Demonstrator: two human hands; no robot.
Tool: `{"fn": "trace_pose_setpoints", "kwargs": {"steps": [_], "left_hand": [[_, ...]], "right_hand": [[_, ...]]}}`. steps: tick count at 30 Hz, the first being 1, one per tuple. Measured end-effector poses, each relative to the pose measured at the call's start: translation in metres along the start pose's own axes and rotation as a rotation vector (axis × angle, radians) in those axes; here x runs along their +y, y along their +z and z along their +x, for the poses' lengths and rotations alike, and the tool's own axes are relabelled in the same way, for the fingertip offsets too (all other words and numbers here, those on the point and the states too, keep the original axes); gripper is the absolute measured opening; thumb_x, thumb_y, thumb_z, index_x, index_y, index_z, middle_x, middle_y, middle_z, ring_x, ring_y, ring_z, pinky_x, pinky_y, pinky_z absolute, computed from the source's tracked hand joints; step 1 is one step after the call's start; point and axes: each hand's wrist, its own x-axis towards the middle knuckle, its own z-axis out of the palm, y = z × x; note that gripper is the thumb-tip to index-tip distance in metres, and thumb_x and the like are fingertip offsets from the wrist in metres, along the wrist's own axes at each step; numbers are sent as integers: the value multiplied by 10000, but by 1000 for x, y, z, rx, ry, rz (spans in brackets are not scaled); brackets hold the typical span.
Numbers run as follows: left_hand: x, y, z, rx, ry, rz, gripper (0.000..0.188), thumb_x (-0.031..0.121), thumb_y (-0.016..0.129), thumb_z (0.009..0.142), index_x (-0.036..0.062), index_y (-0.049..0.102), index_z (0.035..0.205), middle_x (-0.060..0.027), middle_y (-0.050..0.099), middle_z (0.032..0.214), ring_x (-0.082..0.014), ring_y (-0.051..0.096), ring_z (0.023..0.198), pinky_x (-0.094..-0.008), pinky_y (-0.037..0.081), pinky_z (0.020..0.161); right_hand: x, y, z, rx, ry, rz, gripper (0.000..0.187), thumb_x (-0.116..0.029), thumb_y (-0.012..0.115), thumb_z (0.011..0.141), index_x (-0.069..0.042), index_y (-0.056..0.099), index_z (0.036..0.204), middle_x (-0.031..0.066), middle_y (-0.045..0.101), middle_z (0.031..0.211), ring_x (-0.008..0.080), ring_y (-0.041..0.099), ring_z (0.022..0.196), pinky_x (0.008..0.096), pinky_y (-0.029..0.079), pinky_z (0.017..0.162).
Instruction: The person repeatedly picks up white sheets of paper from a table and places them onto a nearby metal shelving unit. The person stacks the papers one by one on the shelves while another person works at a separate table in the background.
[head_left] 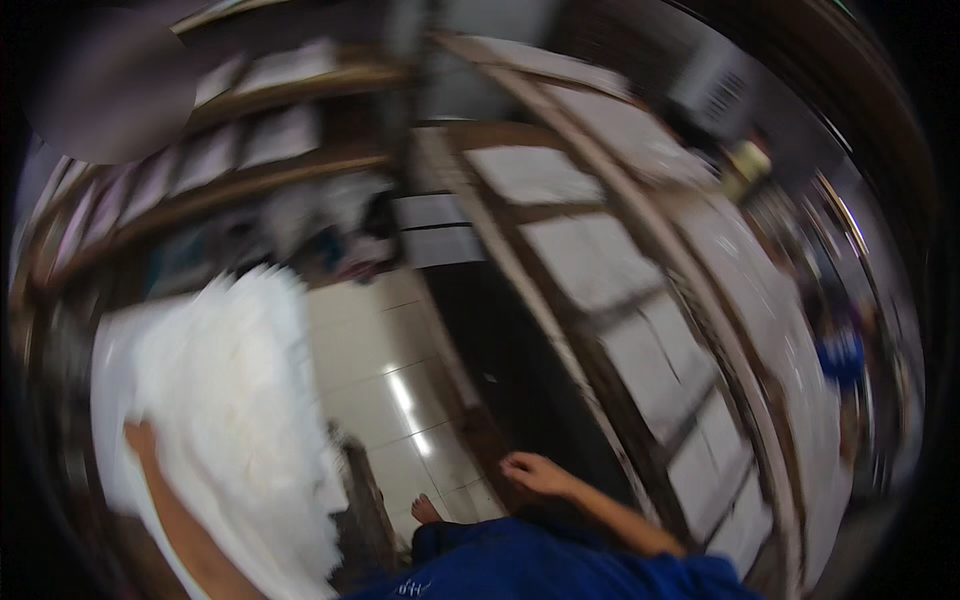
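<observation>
The view is smeared by motion. Underfoot lies a glossy floor of pale tiles (pixel 385 370) with a dark strip beside it, and a bare foot (pixel 427 510) stands on the tiles. To the right runs a long wooden rack (pixel 610 300) with pale panels set in its frames; more wooden shelves (pixel 250 150) with pale stacks rise at the upper left. The left hand (pixel 140 438) grips a bundle of white cloth (pixel 230 400), raised at the left, its fingers closed into the fabric. The right hand (pixel 535 472) hangs free near the rack, fingers loosely curled, holding nothing.
</observation>
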Motion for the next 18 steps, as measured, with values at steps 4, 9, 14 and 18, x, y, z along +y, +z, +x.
{"fn": "trace_pose_setpoints", "kwargs": {"steps": [4, 9, 14, 18], "left_hand": [[113, -35, -8, 133, 401, -12, 254, 191, 544, 876, -29, 582, 995, -209, 630, 913, -349, 613, 801, -454, 489, 699], [369, -194, -198, -181, 854, -136, 228, 222, 539, 921, 34, 639, 1002, -152, 657, 993, -304, 629, 871, -398, 515, 746], [500, -295, -388, -439, 981, -640, 172, 118, 578, 864, -11, 631, 966, -226, 641, 857, -371, 613, 733, -406, 498, 675], [532, -332, -483, -389, 1324, -819, 144, 65, 612, 865, -11, 650, 981, -162, 584, 693, -260, 551, 567, -366, 444, 540]], "right_hand": [[-70, -17, 10, 69, -181, 9, 307, -260, 544, 930, -22, 574, 1122, 145, 645, 977, 229, 628, 880, 359, 497, 773], [-148, -36, -16, 163, -527, -47, 337, -240, 544, 917, -1, 522, 1153, 187, 602, 907, 290, 602, 832, 386, 475, 738], [-196, -60, -82, 273, -716, -68, 465, -257, 519, 937, 17, 407, 1297, 198, 581, 934, 339, 585, 870, 421, 466, 762], [-188, -82, -142, 524, -740, -168, 365, -280, 494, 953, 31, 505, 1143, 211, 574, 889, 395, 574, 842, 455, 461, 724]]}}
